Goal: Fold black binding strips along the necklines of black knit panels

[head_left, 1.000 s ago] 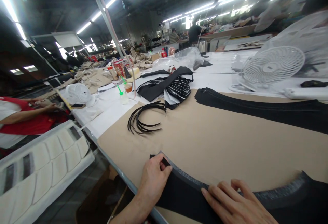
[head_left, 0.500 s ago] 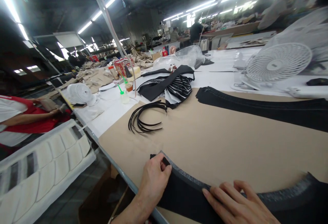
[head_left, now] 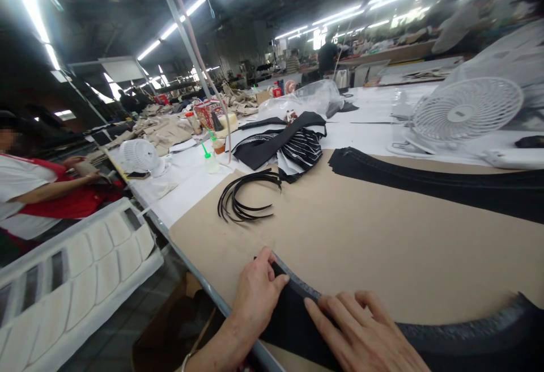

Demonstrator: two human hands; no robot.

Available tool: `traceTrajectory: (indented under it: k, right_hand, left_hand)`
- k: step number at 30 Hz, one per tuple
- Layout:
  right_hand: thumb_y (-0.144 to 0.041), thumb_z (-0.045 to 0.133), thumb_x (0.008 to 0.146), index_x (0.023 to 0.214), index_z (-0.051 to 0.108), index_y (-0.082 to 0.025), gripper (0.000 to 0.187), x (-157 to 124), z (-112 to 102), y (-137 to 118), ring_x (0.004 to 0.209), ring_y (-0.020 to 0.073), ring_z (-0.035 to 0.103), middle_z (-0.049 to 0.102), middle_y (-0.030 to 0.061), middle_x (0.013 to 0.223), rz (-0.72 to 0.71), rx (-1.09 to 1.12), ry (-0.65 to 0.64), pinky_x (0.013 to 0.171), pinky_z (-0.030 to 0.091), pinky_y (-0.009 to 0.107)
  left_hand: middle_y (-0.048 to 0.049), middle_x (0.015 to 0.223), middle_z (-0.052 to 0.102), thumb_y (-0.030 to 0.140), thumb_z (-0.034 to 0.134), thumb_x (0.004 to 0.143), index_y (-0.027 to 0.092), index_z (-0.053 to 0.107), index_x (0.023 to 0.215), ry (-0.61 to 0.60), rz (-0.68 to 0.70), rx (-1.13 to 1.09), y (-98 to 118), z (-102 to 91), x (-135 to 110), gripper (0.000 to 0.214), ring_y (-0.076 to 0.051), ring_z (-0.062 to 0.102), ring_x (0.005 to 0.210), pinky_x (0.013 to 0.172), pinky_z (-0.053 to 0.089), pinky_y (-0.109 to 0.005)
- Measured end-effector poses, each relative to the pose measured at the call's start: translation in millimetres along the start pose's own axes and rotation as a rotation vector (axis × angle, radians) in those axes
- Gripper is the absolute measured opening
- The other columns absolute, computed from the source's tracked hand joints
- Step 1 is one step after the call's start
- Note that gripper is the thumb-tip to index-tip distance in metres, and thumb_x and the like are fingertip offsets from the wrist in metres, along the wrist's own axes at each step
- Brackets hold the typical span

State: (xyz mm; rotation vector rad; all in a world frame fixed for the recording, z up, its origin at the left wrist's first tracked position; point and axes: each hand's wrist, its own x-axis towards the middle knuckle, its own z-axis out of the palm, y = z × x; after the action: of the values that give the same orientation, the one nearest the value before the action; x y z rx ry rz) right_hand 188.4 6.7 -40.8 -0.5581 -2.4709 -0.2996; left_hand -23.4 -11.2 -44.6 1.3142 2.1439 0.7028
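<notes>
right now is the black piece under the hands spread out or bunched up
Spread, where visible: the black piece lies flat on the tan sheet, left hand and right hand at its curved edge.

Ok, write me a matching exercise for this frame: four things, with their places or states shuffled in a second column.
Things:
1. left hand
2. thin black strips
3. right hand
4. larger white fan

Places or states:
A. beyond the far black piece
B. lying curved on the brown sheet
C. palm down over the near black piece
D. pinching that piece near its left end

Pairs: 1-D; 2-B; 3-C; 4-A
</notes>
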Motion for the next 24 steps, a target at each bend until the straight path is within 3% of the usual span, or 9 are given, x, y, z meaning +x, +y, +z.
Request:
traceTrajectory:
  k: [4, 8, 10, 14, 24]
  right_hand:
    - [-0.009, 0.042, 0.079, 0.101, 0.058, -0.017, 0.028, 20.9, 15.6, -13.0, 0.071, 0.0165, 0.047, 0.058, -0.0002, 0.086, 0.027, 0.034, 0.009, 0.072, 0.031, 0.035]
    - [-0.004, 0.044, 0.069, 0.095, 0.056, -0.016, 0.031, 20.6, 34.3, -18.7, 0.068, 0.0170, 0.045, 0.056, 0.0000, 0.078, 0.079, -0.003, 0.008, 0.070, 0.030, 0.036]
    - [-0.003, 0.043, 0.070, 0.099, 0.056, -0.015, 0.034, 17.3, 38.8, -20.6, 0.067, 0.0169, 0.045, 0.055, 0.0000, 0.076, 0.085, -0.029, 0.014, 0.071, 0.030, 0.037]
    - [-0.006, 0.044, 0.078, 0.108, 0.056, -0.014, 0.033, 12.6, 39.5, -24.6, 0.075, 0.0186, 0.048, 0.058, 0.0032, 0.084, 0.086, -0.105, -0.026, 0.075, 0.033, 0.038]
    - [-0.019, 0.051, 0.085, 0.113, 0.057, -0.016, 0.029, 4.7, 46.9, -25.6, 0.085, 0.0213, 0.048, 0.058, 0.0065, 0.094, 0.065, -0.181, -0.100, 0.077, 0.037, 0.037]
  left_hand:
    - [0.0095, 0.056, 0.045, 0.021, 0.066, 0.070, 0.022, 0.050, 0.078, 0.016, 0.029, 0.052, 0.5, -4.9, -0.1, 0.018, -0.012, 0.047, 0.055, 0.056, 0.031, -0.024]
    - [0.0079, 0.060, 0.049, 0.021, 0.059, 0.076, 0.022, 0.051, 0.082, -0.039, 0.080, 0.044, -3.0, -9.7, 2.1, 0.010, -0.013, 0.050, 0.059, 0.059, 0.033, -0.025]
    - [0.0058, 0.065, 0.053, 0.019, 0.052, 0.080, 0.022, 0.053, 0.082, -0.061, 0.137, 0.045, -4.4, -14.2, 3.6, 0.004, -0.013, 0.051, 0.062, 0.061, 0.034, -0.026]
    - [0.0019, 0.076, 0.057, 0.016, 0.050, 0.080, 0.021, 0.057, 0.073, -0.064, 0.213, 0.076, -4.1, -24.6, 7.9, 0.011, -0.014, 0.052, 0.072, 0.066, 0.035, -0.026]
    - [0.0037, 0.063, 0.056, 0.019, 0.053, 0.079, 0.020, 0.058, 0.069, -0.090, 0.143, 0.082, -2.3, -25.5, 15.5, 0.010, -0.013, 0.049, 0.061, 0.060, 0.032, -0.024]
